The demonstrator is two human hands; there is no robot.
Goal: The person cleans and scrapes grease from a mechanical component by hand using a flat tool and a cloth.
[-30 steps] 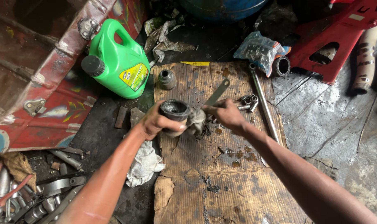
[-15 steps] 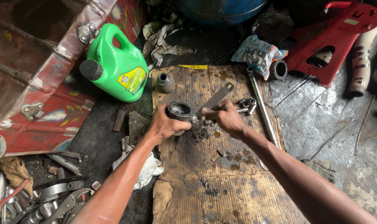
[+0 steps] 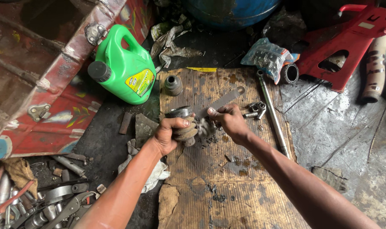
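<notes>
Hands meet over a greasy cardboard sheet [image 3: 227, 186] on the floor. Our left hand [image 3: 169, 133], forearm angled up from lower left, wraps its fingers tightly round a ribbed rubber boot [image 3: 182, 125]. Our right hand [image 3: 231, 121] closes on a flat metal bar [image 3: 222, 101], its tip against the boot. A green jug [image 3: 123, 68] lies nearby.

Greasy floor-level repair workshop, oil-stained cardboard [image 3: 227, 186] as work mat, green oil jug [image 3: 123, 68], scattered sockets [image 3: 256, 109], pile of wrenches [image 3: 44, 203]
</notes>
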